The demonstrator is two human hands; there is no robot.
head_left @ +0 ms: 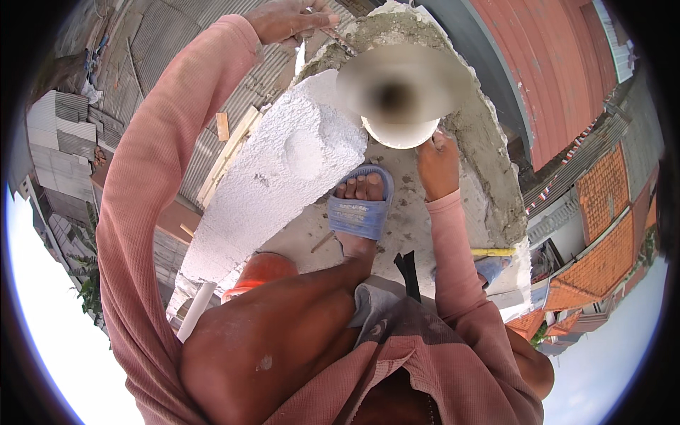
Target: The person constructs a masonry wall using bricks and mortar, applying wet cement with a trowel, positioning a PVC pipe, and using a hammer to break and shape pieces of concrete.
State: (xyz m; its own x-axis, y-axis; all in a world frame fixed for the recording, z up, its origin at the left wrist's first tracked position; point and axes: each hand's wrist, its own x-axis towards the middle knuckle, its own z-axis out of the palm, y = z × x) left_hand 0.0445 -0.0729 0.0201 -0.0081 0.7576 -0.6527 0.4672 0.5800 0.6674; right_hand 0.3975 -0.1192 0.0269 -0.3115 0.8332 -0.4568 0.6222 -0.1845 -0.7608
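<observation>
Left grip: your left hand (290,21) is at the far left, fingers bent beside a thin tool (343,44); you cannot tell whether they are closed on it.
Right grip: your right hand (438,166) is closed on the near right rim of a white container (400,136).
Container place: far middle, between the white block (283,156) on the left and the mortar ridge (492,166) on the right; a blurred patch hides its far part.
Count: one container, one thin tool, one white block, one orange bucket (265,269), one white pipe (195,312), two blue sandals (360,216), one yellow strip (494,252).
Near left: the bucket and pipe; your bare leg (283,312) partly covers both.
In the way: one sandalled foot sits between the block and your right forearm, near the container.
Beyond: corrugated roofs (166,53) left, a red roof (545,64) far right.
</observation>
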